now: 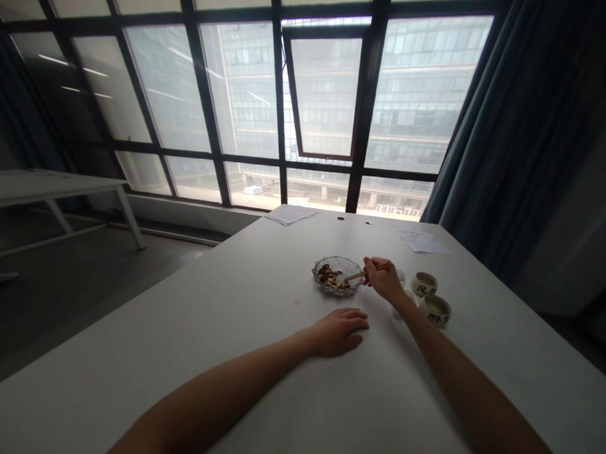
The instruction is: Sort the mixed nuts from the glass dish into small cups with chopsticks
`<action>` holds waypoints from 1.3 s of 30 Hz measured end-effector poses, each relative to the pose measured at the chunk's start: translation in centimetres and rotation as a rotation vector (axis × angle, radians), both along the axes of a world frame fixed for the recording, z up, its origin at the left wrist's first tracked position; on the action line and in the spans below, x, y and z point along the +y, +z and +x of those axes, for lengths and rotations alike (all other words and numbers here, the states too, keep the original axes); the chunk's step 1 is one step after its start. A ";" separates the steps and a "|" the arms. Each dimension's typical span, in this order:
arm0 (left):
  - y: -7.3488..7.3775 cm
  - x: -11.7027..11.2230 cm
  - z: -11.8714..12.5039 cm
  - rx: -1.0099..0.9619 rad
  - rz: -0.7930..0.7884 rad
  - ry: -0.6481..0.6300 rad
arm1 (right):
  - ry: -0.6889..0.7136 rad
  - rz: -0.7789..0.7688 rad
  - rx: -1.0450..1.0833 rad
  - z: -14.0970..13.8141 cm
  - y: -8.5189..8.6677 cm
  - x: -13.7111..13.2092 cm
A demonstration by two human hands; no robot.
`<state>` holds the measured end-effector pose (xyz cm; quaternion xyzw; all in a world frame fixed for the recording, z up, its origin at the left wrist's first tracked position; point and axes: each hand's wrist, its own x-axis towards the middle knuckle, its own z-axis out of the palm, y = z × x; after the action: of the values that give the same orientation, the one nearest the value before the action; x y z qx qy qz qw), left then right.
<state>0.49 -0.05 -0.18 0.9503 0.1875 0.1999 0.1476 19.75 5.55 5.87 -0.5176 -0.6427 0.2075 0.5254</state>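
Sitting on a white table [251, 298], the clear glass bowl [344, 264] has a bunch of small brown and pale bits [327, 277] in it, heaped more toward its left. Right hand [379, 278] is just off the bowl's right edge, fingers wrapped around wooden chopsticks [357, 276] with the tips dipped into the bowl. Left hand [340, 331] is palm-down on the near side of the bowl, fingers loosely spread, not touching it. Right of the bowl, past the right wrist, two pale cups [435, 312] with dark characters; beyond the bowl, some papers [291, 214].
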 end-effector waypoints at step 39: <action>-0.2 0.1 -0.1 0.016 -0.012 0.006 | -0.260 0.242 0.081 3.2 4.1 -1.3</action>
<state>0.42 0.06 -0.42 0.9504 0.1928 0.1914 0.1514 22.93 4.23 9.99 -0.5205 -0.5690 0.0794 0.6317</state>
